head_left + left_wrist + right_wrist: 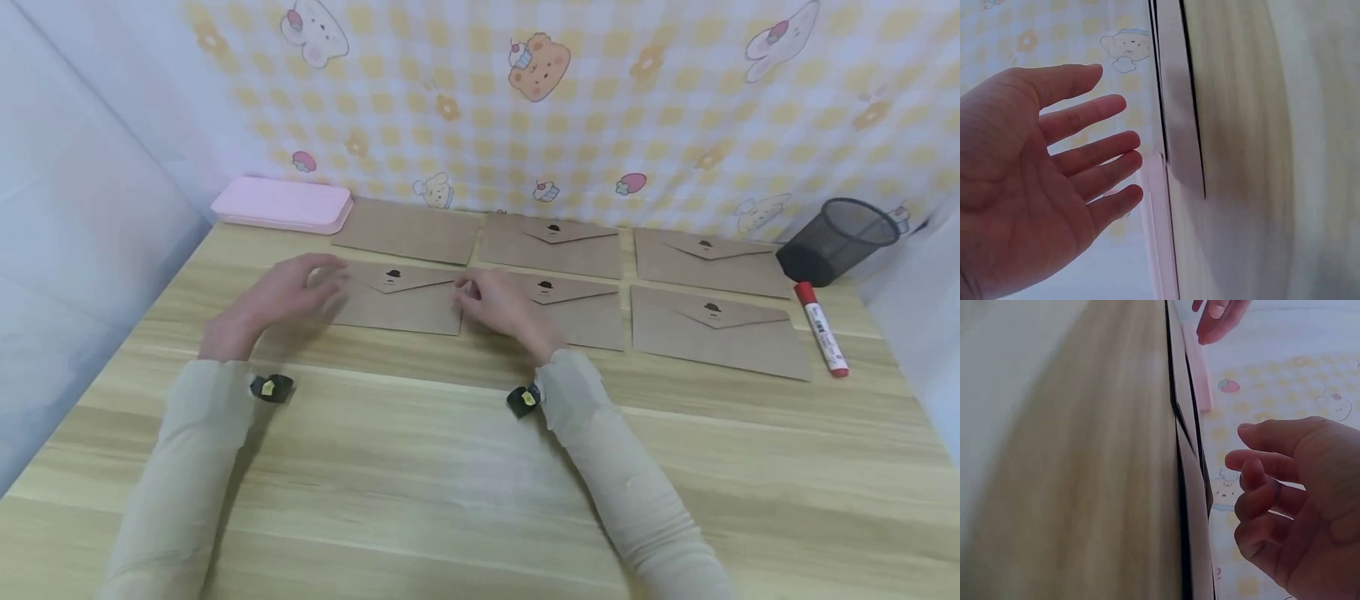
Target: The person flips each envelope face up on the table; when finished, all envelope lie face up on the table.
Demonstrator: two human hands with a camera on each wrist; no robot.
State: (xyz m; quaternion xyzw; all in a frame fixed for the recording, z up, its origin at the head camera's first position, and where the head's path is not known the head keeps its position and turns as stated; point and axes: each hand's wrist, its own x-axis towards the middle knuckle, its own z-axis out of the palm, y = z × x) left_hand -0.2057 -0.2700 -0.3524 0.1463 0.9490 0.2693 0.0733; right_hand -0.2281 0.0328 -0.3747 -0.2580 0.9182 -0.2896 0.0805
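Note:
In the head view my left hand hovers beside the left end of a brown paper envelope in the front row. The left wrist view shows that hand with its fingers spread and relaxed, holding nothing. My right hand is over the gap between this envelope and the front-row middle envelope, covering part of the latter. Its fingers are loosely bent with nothing between them in the right wrist view. The hat-and-moustache print marks the left envelope's pointed flap.
More envelopes lie at the front right and along the back; the back-left envelope shows no flap. A pink case sits at the back left. A tilted black mesh pen cup and a red-capped marker are at right.

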